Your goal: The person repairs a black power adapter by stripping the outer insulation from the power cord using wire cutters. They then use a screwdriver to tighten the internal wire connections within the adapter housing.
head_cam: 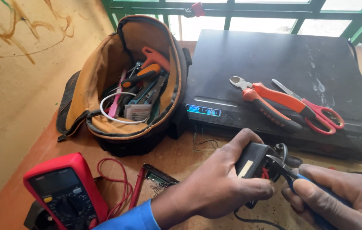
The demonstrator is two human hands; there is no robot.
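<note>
My left hand (215, 183) grips a small black box-shaped adapter (251, 162) low in the head view, just in front of the black device. Red wire shows at the adapter's open end (266, 173). My right hand (338, 198) holds blue-handled pliers (289, 172), whose metal jaws touch the adapter by the red wire. A blue sleeve (129, 219) covers my left forearm.
A flat black electronic device (274, 64) lies on the wooden table, with orange-handled cutters (270, 106) and red-handled scissors (317, 110) on top. An open tool bag (129, 85) full of tools stands left. A red multimeter (63, 189) with red leads and a small circuit board (159, 176) lie near the front.
</note>
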